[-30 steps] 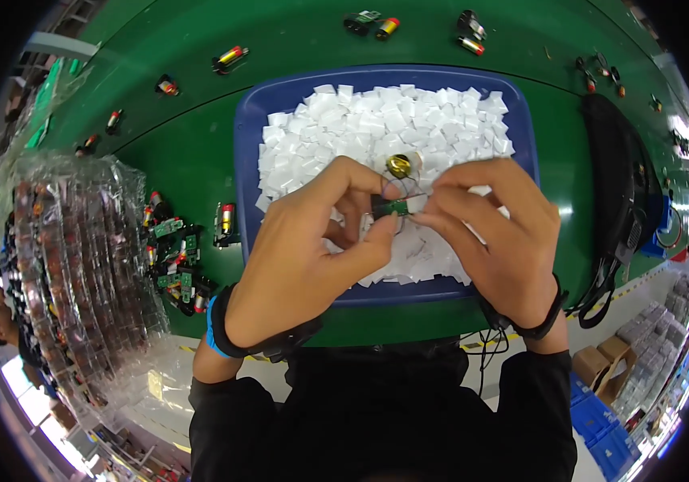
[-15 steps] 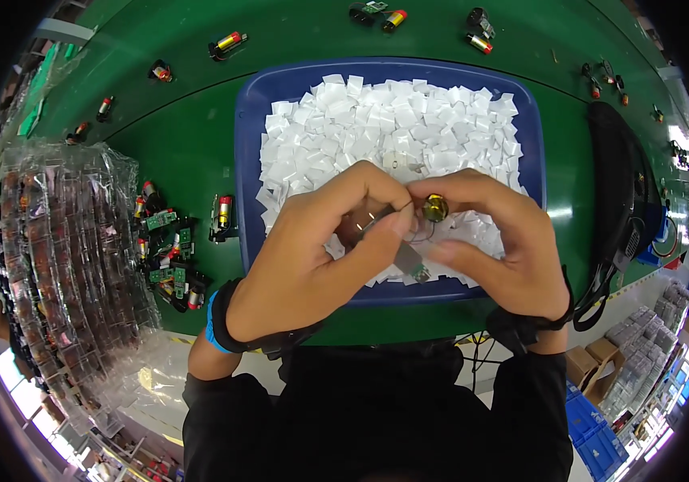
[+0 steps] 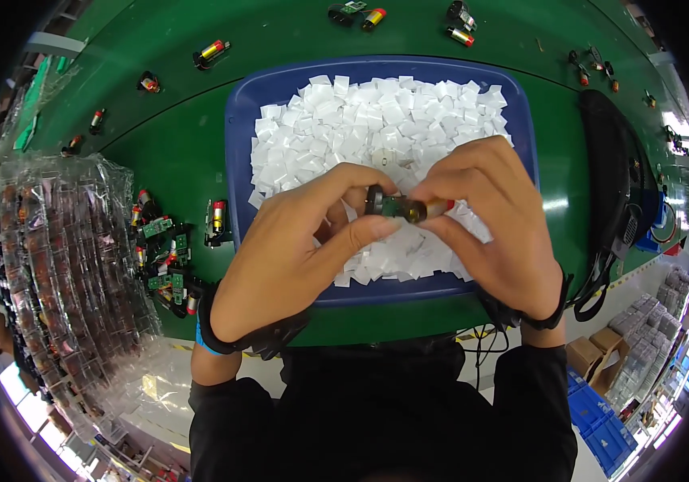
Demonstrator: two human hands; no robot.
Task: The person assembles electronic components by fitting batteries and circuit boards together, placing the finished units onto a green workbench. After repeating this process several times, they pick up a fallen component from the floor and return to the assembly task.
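Above the white paper pieces (image 3: pixel 320 128), both of my hands meet over a blue tray (image 3: pixel 236 145). My left hand (image 3: pixel 276 245) pinches a black housing with a small green circuit board (image 3: pixel 376 201), its round black end toward the left. Closed around a cylindrical battery (image 3: pixel 438 208) with a red end, my right hand (image 3: pixel 501 221) keeps it beside the board. The battery's dark yellowish end faces the housing. Fingers hide part of both pieces, and I cannot tell how they join.
Left of the tray lies a pile of circuit boards with batteries (image 3: pixel 169 249), beside a plastic-wrapped stack (image 3: pixel 63 273). One battery assembly (image 3: pixel 217 221) lies nearer the tray. More assemblies (image 3: pixel 212 53) line the green table's (image 3: pixel 176 153) far side. A black bag (image 3: pixel 609 177) stands right.
The housing with its board has turned from slanting downward to lying roughly level. The battery has swung from end-on to sideways, in line with the board. My right hand has tilted with it.
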